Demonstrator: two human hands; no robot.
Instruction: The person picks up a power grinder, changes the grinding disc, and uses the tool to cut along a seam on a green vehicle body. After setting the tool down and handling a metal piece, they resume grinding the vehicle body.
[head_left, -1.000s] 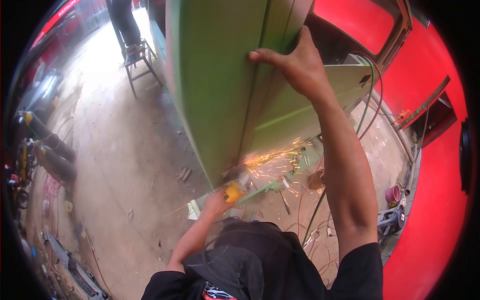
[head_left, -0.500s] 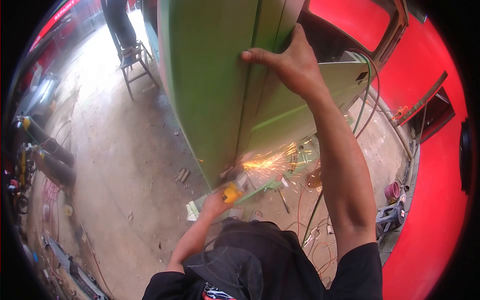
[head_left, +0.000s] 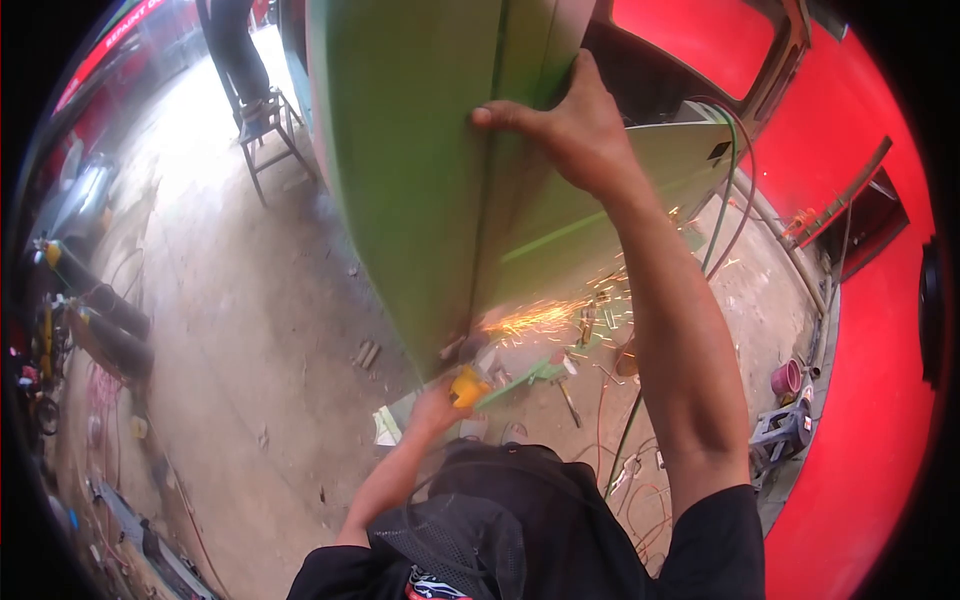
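A large green panel (head_left: 410,150) stands upright in front of me, with a dark seam running down it. My right hand (head_left: 580,130) grips its right edge high up, the thumb lying on the panel face and the fingers behind. Low down, my left hand (head_left: 437,403) is wrapped round a yellow power tool (head_left: 468,387). The tool's head is at the panel's bottom edge, partly blurred. Orange sparks (head_left: 535,318) fly from there to the right.
A metal chair (head_left: 262,125) stands at the upper left with a person's dark-clothed leg beside it. Hoses (head_left: 738,160) hang at the right. A hammer (head_left: 569,400), cables and a pink roll (head_left: 786,378) lie on the floor. A red surface (head_left: 860,400) is at the right.
The upper panel and my right hand have shifted slightly left. The sparks now spread farther right, past my forearm. Both hands keep their holds.
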